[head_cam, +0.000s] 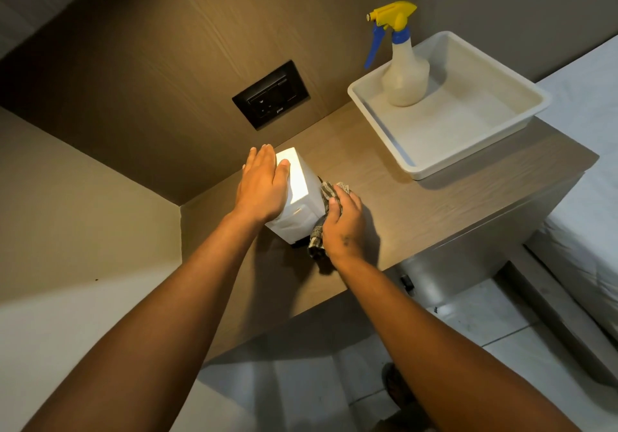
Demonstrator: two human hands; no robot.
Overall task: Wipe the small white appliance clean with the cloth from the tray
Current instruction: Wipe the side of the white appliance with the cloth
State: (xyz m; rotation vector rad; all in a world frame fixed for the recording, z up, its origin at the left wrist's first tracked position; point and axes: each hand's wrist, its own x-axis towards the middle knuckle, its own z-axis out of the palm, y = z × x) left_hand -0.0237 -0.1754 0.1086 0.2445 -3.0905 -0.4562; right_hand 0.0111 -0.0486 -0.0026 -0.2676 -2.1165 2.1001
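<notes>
Your left hand (262,185) lies flat, steadying the white appliance (299,202); right hand (344,222) clutches the cloth (326,197) against its side. Push sideways too hard and it'll probably skid or tip.

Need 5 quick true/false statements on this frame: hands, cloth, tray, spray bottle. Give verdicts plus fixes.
1. The left hand rests flat on top of the small white box-shaped appliance. True.
2. The right hand presses the grey patterned cloth against the appliance's side. True.
3. The cloth lies in the white plastic tray. False: it is in the right hand, at the appliance.
4. The translucent spray bottle with the yellow and blue trigger head lies tipped on the wooden counter. False: it stands upright in the tray.
5. The black wall socket panel sits behind the appliance. True.
</notes>
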